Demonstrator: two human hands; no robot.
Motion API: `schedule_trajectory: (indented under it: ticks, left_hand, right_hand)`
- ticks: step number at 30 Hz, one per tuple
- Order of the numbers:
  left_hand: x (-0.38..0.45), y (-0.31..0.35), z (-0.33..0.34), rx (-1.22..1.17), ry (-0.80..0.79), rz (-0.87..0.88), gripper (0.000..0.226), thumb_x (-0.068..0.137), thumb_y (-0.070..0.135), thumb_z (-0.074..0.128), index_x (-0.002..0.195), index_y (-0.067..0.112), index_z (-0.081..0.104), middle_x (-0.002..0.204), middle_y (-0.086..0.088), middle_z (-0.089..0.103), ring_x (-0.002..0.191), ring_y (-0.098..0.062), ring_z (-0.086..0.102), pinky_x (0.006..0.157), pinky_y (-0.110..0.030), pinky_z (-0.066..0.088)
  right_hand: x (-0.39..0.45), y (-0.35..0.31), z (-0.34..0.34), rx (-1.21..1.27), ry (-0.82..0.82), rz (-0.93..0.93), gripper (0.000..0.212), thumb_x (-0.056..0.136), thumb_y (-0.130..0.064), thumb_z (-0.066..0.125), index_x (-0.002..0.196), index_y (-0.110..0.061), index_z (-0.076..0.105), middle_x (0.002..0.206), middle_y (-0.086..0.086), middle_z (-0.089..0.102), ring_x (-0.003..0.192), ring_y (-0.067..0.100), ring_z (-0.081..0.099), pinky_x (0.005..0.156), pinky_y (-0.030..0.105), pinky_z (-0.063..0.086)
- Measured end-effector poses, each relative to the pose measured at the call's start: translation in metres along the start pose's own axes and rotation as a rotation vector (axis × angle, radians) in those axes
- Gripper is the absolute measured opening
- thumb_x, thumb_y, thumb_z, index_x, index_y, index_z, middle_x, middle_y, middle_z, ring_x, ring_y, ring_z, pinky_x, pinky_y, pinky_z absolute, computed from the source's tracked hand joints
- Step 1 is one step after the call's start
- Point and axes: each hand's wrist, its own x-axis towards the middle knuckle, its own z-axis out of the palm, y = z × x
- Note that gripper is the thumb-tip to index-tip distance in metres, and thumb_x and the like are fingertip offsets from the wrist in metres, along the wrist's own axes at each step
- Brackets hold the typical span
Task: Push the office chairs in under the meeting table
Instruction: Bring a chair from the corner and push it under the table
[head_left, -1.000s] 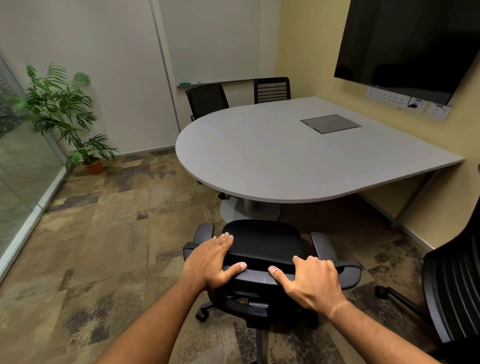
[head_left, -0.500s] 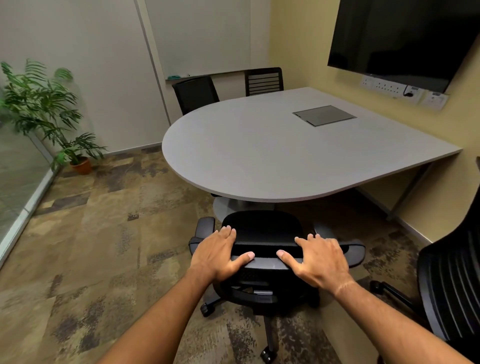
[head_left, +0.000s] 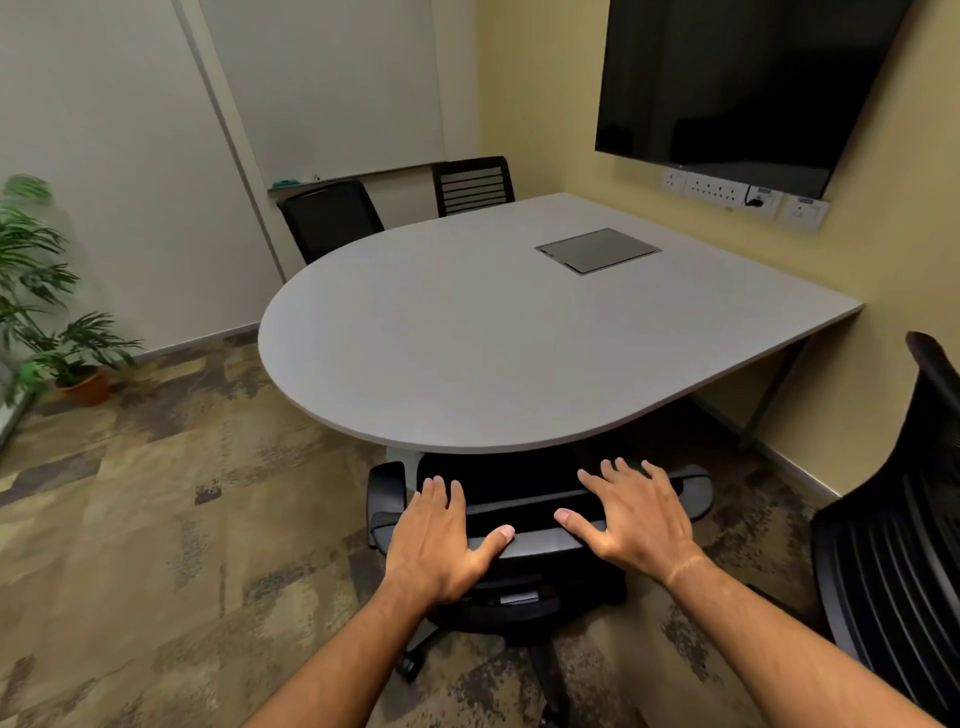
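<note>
- Both hands lie flat on the top edge of the black office chair with grey armrests (head_left: 524, 540). The left hand (head_left: 441, 540) has straight fingers on the backrest, thumb out to the side. It grips nothing.
- The right hand (head_left: 636, 519) is spread wide with straight fingers, pressing on the same backrest. It grips nothing too.
- That chair sits at the round end of the big grey meeting table (head_left: 493, 332), and its seat is partly under the table edge.
- Two more black chairs (head_left: 332, 215) stand at the far side of the table.
- Another black mesh chair (head_left: 904, 535) stands on the right, away from the table.
- A green plant in an orange pot (head_left: 47, 312) stands on the left.
- A big black screen (head_left: 748, 78) hangs on the yellow wall.
</note>
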Motion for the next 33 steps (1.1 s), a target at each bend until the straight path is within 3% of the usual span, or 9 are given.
schedule_trajectory:
  ticks: [13, 22, 33]
  left_hand:
    - [0.078, 0.017, -0.003, -0.016, 0.015, -0.080, 0.121, 0.068, 0.091, 0.001, 0.151, 0.005, 0.023, 0.159, -0.018, 0.019, 0.149, -0.026, 0.011, 0.122, -0.038, 0.011]
    - [0.129, 0.036, -0.005, -0.016, -0.015, -0.164, 0.121, 0.068, 0.090, 0.001, 0.154, 0.006, 0.013, 0.161, -0.018, 0.011, 0.150, -0.025, 0.004, 0.122, -0.038, 0.007]
    - [0.177, 0.011, -0.011, -0.009, 0.028, -0.117, 0.120, 0.068, 0.091, -0.001, 0.154, 0.008, 0.008, 0.162, -0.015, 0.008, 0.150, -0.022, 0.004, 0.120, -0.033, 0.001]
  right_hand:
    - [0.080, 0.045, 0.007, 0.037, -0.019, -0.069, 0.107, 0.075, -0.089, -0.003, 0.147, -0.024, 0.040, 0.150, 0.012, 0.044, 0.143, 0.028, 0.032, 0.117, 0.052, 0.019]
    - [0.138, 0.079, 0.014, 0.038, -0.023, -0.127, 0.110, 0.072, -0.089, -0.008, 0.154, -0.023, 0.025, 0.158, 0.015, 0.031, 0.148, 0.032, 0.018, 0.119, 0.056, 0.006]
    - [0.182, 0.072, 0.016, 0.084, 0.012, -0.099, 0.113, 0.072, -0.091, -0.004, 0.156, -0.017, 0.012, 0.162, 0.016, 0.017, 0.150, 0.032, 0.009, 0.120, 0.055, 0.002]
